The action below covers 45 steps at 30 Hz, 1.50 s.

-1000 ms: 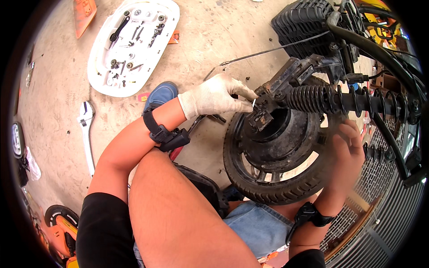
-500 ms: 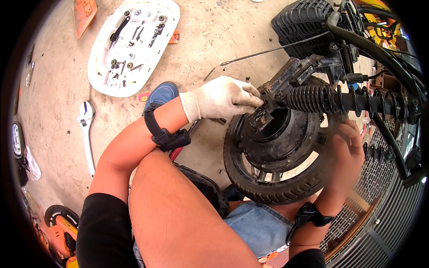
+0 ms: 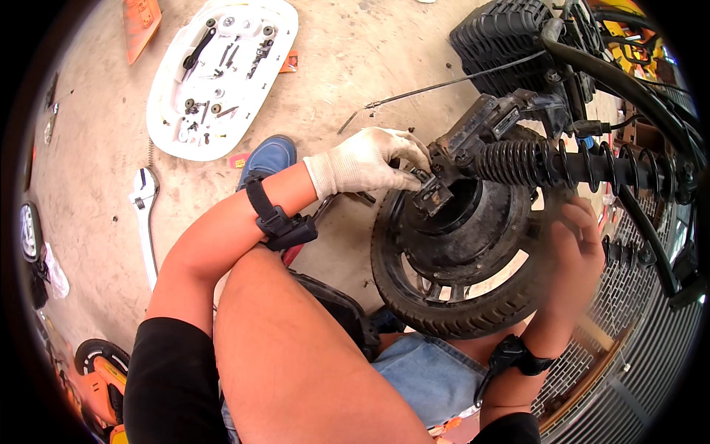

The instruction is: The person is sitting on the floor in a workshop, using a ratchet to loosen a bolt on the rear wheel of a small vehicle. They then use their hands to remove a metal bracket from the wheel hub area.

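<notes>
In the head view, the gloved left hand was at the axle end of a black wheel, which stood at the right of the person's leg, beneath a coil-sprung shock absorber. Its thumb and fingers stood parted around a small dark bracket beside the hub, touching it or just beside it; whether a small part was pinched there could not be told. The bare right hand, blurred and with curled fingers, was over the far side of the tyre, well apart from the left; whether it gripped the rubber could not be told either.

The step in hand looked like fine fingerwork at the axle end, with the wheel in place under the shock absorber. As a judgement, the next move called for a light, well-aimed touch from the left hand and a steady wheel, since a slip could drop any small part to the floor. Loose bolts lay in a white tray, and an adjustable wrench lay nearer the person's left elbow
</notes>
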{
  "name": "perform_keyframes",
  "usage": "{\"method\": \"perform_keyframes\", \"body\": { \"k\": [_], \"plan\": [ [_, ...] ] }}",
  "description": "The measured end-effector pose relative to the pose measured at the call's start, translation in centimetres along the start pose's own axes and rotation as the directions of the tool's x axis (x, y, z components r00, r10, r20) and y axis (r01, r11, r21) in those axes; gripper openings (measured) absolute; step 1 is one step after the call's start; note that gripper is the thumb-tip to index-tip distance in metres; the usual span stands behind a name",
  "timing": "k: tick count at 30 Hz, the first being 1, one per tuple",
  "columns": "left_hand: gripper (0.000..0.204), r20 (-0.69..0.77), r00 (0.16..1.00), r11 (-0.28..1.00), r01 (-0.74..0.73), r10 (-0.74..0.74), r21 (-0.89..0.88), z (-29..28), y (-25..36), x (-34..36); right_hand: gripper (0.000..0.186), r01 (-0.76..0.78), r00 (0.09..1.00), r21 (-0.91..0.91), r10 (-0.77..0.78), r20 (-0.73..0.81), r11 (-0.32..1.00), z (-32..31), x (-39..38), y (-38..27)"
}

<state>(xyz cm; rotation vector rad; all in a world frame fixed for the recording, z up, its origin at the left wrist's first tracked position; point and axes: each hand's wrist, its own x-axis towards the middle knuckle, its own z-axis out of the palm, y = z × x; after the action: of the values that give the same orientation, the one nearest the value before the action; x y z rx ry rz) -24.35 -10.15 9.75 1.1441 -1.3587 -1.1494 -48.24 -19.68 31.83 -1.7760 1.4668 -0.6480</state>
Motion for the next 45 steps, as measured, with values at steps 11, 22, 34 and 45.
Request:
{"method": "perform_keyframes", "body": {
  "k": [11,22,34,45],
  "plan": [
    [0.057,-0.022,0.985,0.974,0.167,-0.172,-0.152,-1.0,0.0,-0.2,0.025,-0.004,1.000,-0.012,0.004,-0.003,1.000,-0.2,0.1,0.2],
    [0.047,-0.086,0.889,0.061,-0.065,-0.450,-0.996,-4.5,-3.5,-0.4,0.024,-0.010,1.000,-0.009,0.010,-0.012,1.000,0.0,-0.1,-0.1],
    [0.059,0.011,0.617,0.144,0.201,-0.787,-0.969,-1.7,-10.8,-1.2,0.024,-0.011,1.000,-0.015,0.011,-0.005,1.000,-0.1,0.0,0.0],
    [0.034,0.117,0.757,0.055,0.197,-0.643,-0.979,-1.7,-8.9,-1.9,0.024,-0.009,1.000,0.006,0.009,-0.007,1.000,-0.1,-0.1,0.0]
  ]
}}
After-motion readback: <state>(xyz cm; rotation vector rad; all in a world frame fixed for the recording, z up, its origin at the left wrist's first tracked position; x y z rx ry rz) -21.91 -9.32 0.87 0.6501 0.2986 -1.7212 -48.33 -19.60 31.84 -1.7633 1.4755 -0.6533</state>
